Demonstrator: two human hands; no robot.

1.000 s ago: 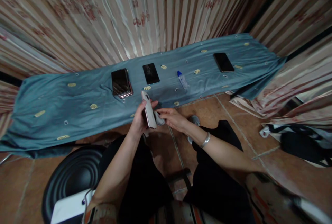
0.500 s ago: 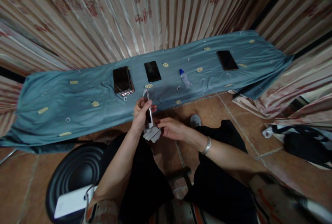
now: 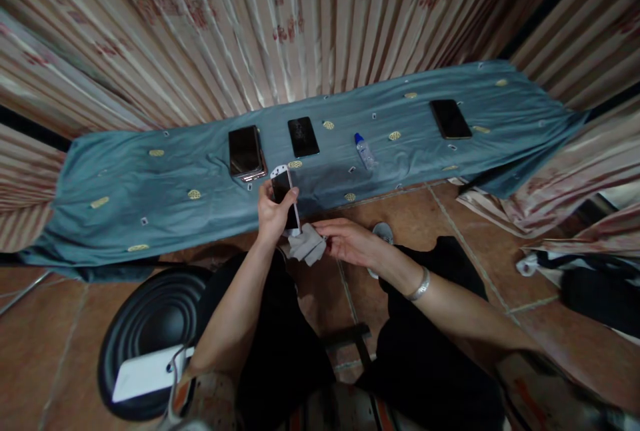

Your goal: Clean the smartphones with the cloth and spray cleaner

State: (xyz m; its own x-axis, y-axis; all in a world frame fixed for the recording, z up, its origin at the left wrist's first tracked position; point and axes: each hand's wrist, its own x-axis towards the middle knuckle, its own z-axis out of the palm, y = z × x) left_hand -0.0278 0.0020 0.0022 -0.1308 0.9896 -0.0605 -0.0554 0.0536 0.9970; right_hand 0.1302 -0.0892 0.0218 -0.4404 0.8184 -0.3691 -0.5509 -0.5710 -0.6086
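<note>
My left hand (image 3: 273, 213) is closed around a white smartphone (image 3: 284, 186) with a dark screen, its thumb along the right edge. The phone is tilted, its face turned up towards me. At the phone's lower end a crumpled light grey cloth (image 3: 307, 246) hangs from my right hand (image 3: 349, 240), which pinches it between the fingers. Beyond the hands, on the cloth-covered table (image 3: 170, 181), lie a stack of dark phones (image 3: 245, 151), a single black phone (image 3: 303, 136) and a clear bottle with a blue cap (image 3: 366, 152).
Another black phone (image 3: 451, 118) lies towards the table's right end. At the lower left stands a round black stool (image 3: 120, 324) with a white device (image 3: 147, 374) and cord on it. Pleated curtains (image 3: 320, 24) hang behind the table. A dark bag (image 3: 600, 294) sits on the tiled floor.
The phone has turned from nearly edge-on to show its screen. My right hand and the grey cloth have shifted slightly right. The whole view has moved a little too.
</note>
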